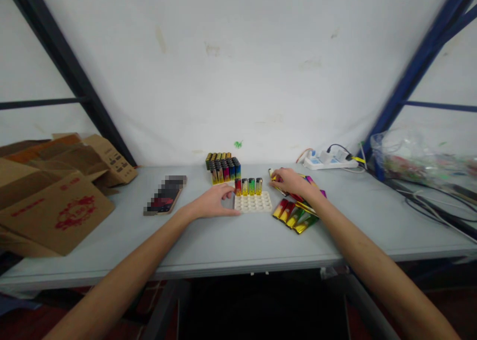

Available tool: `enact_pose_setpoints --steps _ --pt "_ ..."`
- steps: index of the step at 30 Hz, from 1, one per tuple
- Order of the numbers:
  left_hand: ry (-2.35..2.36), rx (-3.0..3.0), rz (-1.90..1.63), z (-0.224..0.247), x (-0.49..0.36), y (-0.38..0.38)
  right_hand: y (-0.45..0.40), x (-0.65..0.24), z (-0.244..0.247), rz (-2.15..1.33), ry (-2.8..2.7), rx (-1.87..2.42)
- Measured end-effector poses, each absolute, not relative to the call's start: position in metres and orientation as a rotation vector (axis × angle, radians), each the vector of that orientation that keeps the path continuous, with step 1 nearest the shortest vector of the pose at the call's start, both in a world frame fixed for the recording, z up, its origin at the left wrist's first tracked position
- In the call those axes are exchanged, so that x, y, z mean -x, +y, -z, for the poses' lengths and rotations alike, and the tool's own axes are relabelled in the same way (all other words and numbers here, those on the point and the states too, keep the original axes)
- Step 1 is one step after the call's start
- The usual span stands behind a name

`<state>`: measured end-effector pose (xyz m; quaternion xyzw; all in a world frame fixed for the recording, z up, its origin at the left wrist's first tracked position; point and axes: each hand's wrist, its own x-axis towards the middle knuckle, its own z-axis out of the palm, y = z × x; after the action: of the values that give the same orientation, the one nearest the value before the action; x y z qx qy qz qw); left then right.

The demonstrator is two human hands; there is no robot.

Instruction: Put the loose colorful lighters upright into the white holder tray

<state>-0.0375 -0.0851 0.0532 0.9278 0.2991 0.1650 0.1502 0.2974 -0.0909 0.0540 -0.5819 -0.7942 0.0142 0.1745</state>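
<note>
Lighters (pixel 252 187), four of them, stand upright along the far row of a pale tray (pixel 253 211), red at the left end and green third along; shiny little metal-topped bodies, while the tray's a low rectangle full of round holes, the nearer ones bare. Left hand (pixel 214 201) is opened in a wide C against the tray's left end, thumb by the near corner, fingers beside the red lighter, not closed round anything; right hand (pixel 288 181) has its fingers curled down by the loose foil-bright lighters (pixel 286 212), can't tell if it's got one; those lie right of the tray, two red-and-gold and two green-and-gold fanned out in front, the rest too overlapped to count. Two packed blocks of upright lighters (pixel 225 172) sit behind on the smooth grey worktop (pixel 223 245); one phone (pixel 169 196) lies left, near creased brown cardboard (pixel 63 215); one white power strip (pixel 330 163) back right.
</note>
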Motion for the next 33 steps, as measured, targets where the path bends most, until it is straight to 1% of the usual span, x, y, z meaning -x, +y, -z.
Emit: enact_pose_setpoints --steps 6,12,17,19,33 --pt "0.850 -2.676 -0.487 -0.055 0.037 -0.086 -0.095 -0.289 -0.052 -0.136 -2.236 1.703" --pt "0.868 -2.671 -0.466 -0.055 0.038 -0.087 -0.102 -0.279 -0.061 -0.276 -2.128 1.453" --pt "0.865 -2.658 -0.470 -0.055 0.037 -0.087 -0.110 -0.270 -0.066 -0.613 -1.855 1.297" --pt "0.870 -2.658 -0.466 -0.055 0.036 -0.087 -0.111 -0.266 -0.068 -0.674 -1.831 1.250" --pt "0.856 -2.683 -0.470 -0.052 0.038 -0.084 -0.104 -0.269 -0.068 -0.714 -1.599 1.117"
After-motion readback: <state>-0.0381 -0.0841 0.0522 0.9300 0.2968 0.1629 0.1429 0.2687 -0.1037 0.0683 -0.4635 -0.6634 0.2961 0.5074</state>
